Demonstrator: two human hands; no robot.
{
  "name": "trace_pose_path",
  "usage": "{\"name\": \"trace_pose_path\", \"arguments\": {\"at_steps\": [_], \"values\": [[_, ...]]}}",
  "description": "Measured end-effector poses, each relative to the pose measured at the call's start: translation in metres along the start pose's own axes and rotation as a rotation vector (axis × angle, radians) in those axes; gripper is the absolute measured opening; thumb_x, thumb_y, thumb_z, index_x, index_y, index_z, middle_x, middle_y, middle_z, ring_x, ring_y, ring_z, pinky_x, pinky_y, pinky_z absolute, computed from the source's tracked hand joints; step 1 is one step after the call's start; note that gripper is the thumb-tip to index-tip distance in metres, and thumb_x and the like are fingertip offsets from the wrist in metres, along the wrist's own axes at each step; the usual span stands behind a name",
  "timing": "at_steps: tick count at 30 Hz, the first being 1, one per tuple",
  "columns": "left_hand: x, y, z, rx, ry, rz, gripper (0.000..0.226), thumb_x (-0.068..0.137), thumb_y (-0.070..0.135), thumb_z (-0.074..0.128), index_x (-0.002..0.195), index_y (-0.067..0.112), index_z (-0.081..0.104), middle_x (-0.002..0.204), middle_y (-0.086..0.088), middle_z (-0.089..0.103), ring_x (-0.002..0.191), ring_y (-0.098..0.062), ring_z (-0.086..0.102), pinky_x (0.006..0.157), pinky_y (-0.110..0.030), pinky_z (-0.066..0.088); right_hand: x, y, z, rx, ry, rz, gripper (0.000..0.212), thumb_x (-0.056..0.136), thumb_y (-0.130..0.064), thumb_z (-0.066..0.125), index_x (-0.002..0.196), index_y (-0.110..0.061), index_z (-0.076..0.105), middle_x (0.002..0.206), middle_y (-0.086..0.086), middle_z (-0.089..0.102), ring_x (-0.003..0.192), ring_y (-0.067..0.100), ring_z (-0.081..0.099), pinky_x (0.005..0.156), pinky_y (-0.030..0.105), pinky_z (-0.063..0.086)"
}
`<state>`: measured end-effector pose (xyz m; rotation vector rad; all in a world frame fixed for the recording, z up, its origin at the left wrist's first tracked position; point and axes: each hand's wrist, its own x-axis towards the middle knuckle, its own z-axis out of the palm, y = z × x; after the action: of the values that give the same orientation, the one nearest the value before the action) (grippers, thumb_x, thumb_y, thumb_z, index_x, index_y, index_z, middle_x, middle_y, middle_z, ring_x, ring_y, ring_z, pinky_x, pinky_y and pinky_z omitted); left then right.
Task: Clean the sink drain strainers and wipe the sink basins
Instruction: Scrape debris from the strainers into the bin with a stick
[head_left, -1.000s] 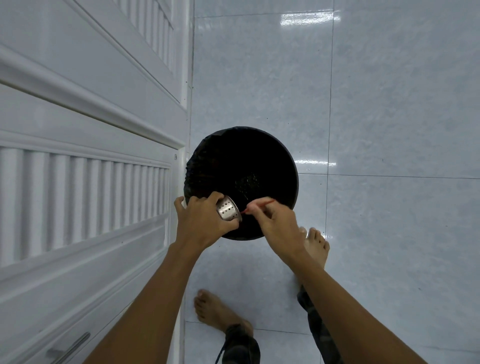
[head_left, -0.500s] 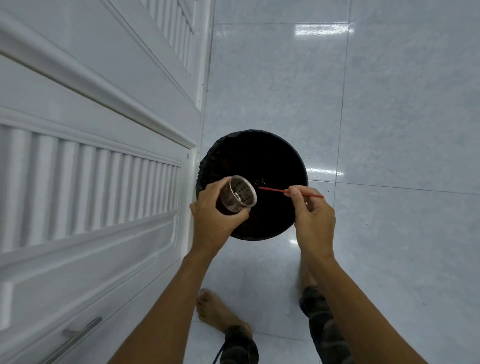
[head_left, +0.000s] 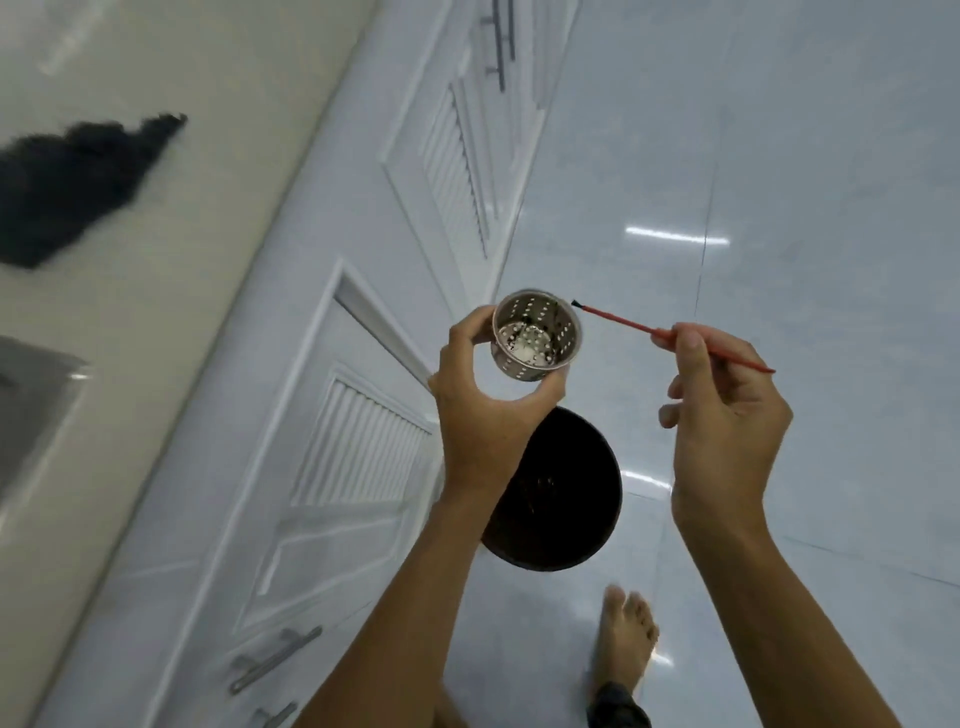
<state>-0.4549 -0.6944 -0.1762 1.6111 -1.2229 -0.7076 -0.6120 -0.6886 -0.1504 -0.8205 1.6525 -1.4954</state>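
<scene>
The left hand holds a perforated metal drain strainer raised above the floor, thumb and fingers curled around its wall from the lower left, so the hand is clamped on the cup. The strainer is a short cylinder whose axis runs roughly toward the camera: its open mouth faces up at the viewer, tilted a little toward the upper left, and the holed bottom shows inside with some dark specks and a pale patch on it. Rows of holes line the inner wall.

The right hand pinches a thin red stick between thumb and forefinger near the stick's right end, the other fingers loosely curled below. The stick's long axis runs from lower right to upper left, and its small dark tip points at the strainer's rim, just beside the upper right edge; whether it touches the metal I cannot tell.

Below the hands a round black bin stands on the pale tiled floor, partly hidden by the left wrist. A bare foot rests on the tiles near the bin. White louvred cabinet doors with metal bar handles run along the left, under a cream bench that carries a blurred dark mass at the left.
</scene>
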Motion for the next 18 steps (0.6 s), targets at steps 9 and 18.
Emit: {"name": "trace_pose_path", "arguments": {"at_steps": [9, 18], "values": [[0.031, 0.128, -0.108, -0.111, 0.262, 0.103, 0.066, 0.073, 0.036, 0.088, 0.129, 0.030, 0.054, 0.126, 0.020, 0.062, 0.121, -0.008, 0.058, 0.099, -0.041, 0.048, -0.034, -0.163, 0.084, 0.183, -0.191, -0.210, 0.015, 0.096, -0.038, 0.065, 0.102, -0.027, 0.073, 0.101, -0.003, 0.077, 0.067, 0.011, 0.055, 0.052, 0.026, 0.049], [0.014, 0.106, -0.313, -0.055, 0.542, 0.021, 0.069, 0.070, 0.028, 0.090, 0.130, 0.025, 0.056, 0.119, 0.017, 0.065, 0.111, -0.010, 0.062, 0.090, -0.022, 0.050, -0.160, -0.198, 0.211, 0.179, -0.574, -0.254, 0.016, 0.099, -0.035, 0.063, 0.103, -0.023, 0.073, 0.098, -0.002, 0.076, 0.065, 0.013, 0.052, 0.054, 0.033, 0.049]]}}
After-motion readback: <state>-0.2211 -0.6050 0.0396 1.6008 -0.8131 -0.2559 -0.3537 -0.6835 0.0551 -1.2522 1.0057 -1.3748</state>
